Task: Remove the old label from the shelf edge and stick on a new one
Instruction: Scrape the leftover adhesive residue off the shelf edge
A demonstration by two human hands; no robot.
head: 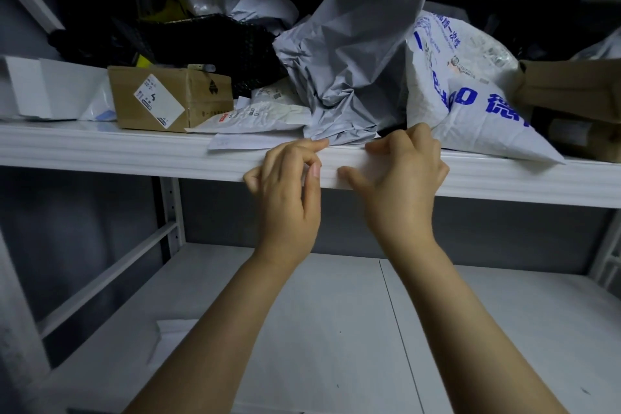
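Left hand (289, 185) and right hand (400, 178) pinch the white label (331, 170) on the shelf edge (134, 151) — peeling or sticking, unclear — next needs even pressure.

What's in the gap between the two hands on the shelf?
Just the bare white shelf edge, seen from the head camera. The left hand and right hand both hold it.

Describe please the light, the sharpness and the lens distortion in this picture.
Head view: dim light, brightest on the white shelf edge, nearly black behind the grey mailer bag. Head view: the wide-angle lens bows the shelf edge. Head view: soft overall; between left hand and right hand the edge shows only white on white.
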